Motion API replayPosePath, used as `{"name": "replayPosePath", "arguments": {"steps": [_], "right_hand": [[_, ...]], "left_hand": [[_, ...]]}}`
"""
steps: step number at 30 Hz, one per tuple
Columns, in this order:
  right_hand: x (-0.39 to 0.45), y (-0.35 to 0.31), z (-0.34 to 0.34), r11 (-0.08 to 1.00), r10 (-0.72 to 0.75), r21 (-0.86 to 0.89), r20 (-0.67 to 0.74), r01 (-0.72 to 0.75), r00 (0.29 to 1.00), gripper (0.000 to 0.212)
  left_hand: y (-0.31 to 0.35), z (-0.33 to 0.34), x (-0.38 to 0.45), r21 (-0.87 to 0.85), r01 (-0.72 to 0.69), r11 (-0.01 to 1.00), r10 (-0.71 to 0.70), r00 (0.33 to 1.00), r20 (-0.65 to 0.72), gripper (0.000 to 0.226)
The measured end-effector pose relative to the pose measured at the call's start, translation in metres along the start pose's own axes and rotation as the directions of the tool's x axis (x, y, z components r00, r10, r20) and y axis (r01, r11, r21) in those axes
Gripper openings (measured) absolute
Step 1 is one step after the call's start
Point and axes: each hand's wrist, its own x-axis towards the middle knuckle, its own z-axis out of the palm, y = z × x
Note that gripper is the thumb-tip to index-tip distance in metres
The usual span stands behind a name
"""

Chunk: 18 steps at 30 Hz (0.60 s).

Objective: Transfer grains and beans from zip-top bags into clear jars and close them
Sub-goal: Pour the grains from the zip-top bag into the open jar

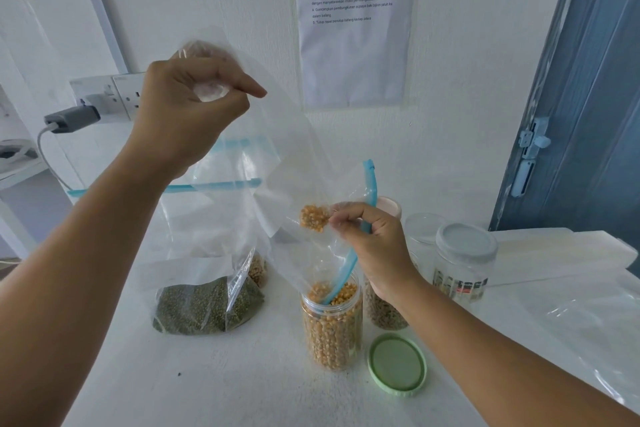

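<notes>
head camera, looking forward and down, close over table (242,392)

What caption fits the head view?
Both hands tip a zip-top bag, shaking last corn kernels into the open jar.

Both forearms reach forward from the lower corners. The left hand (188,107) is raised high, back toward the camera, fingers and thumb curled into a tight pinch. The right hand (372,246) sits lower and to its right, knuckles up, thumb and fingertips pinched together, wrist bent slightly downward.
</notes>
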Motion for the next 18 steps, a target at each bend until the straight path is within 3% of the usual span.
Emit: {"name": "replayPosePath", "arguments": {"steps": [12, 18], "right_hand": [[0.001, -0.006, 0.002, 0.999, 0.033, -0.003, 0.015, -0.033, 0.999, 0.014], [0.005, -0.003, 0.003, 0.997, -0.010, -0.079, 0.000, 0.010, 1.000, 0.037]], "left_hand": [[-0.008, 0.000, -0.005, -0.026, -0.038, 0.999, 0.039, 0.999, 0.016, 0.023], [-0.011, -0.003, -0.006, -0.024, -0.010, 1.000, 0.010, 1.000, -0.006, 0.026]]}}
